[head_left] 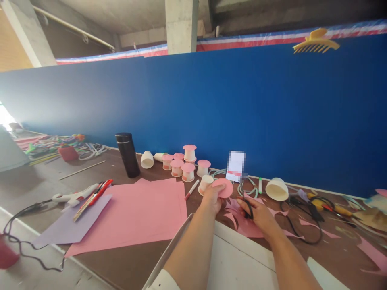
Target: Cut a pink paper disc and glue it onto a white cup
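Observation:
My left hand (213,199) pinches a round pink paper disc (226,188), thumb on top. Just right of it, my right hand (256,213) is closed around the black handles of a pair of scissors (248,207), whose blades point up and away. Beneath the hands lie pink paper offcuts (246,225). A white paper cup (205,183) stands right behind my left hand. Beyond it are several white cups topped with pink discs (188,172), one stacked above the others. A capped marker (192,189) lies left of my left wrist.
Large pink sheets (145,213) cover the table's left middle, with a utility knife (93,199) and a glue gun (75,197) on lilac paper (75,231). A black bottle (127,155) stands behind. A phone (236,166) leans against the blue partition (211,104). Cables and pliers lie right.

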{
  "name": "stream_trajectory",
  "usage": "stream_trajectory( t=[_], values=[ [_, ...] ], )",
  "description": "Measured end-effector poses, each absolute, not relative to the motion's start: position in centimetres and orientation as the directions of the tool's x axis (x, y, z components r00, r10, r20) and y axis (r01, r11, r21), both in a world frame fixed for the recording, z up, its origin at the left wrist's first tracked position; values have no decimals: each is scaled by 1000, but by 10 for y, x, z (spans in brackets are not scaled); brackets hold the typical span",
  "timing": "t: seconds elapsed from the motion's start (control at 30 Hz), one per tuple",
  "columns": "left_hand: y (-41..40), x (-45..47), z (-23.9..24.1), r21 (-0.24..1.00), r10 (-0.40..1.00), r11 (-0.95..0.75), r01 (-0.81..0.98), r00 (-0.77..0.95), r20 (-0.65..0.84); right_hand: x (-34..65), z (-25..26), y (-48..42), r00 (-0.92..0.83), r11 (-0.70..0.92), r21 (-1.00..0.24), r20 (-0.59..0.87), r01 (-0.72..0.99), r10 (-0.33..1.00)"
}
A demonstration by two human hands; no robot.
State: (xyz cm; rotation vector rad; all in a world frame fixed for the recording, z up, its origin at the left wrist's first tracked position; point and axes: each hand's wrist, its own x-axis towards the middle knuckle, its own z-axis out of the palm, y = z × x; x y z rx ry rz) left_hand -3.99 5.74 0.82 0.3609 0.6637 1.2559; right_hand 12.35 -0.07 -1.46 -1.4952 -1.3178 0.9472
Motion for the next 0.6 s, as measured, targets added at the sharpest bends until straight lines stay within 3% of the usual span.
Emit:
stream_trajectory(
  t=[0.17, 0.33, 0.43, 0.6],
  values=[
    [53, -38, 8, 587, 936, 329, -740, 175, -305, 119, -10, -3, 241, -64, -954, 9, 293, 970],
    [47, -35, 12, 545, 910, 385, -745, 205, -361, 119, -3, -3, 423, -195, -889, -2, 414, 906],
    [42, -31, 13, 540, 909, 413, -733, 294, -297, 119, 3, -3, 481, -282, -757, 48, 589, 875],
    [40, -23, 9, 606, 892, 446, -659, 381, -242, 119, 7, -1, 360, -272, -532, 68, 802, 930]
  ],
)
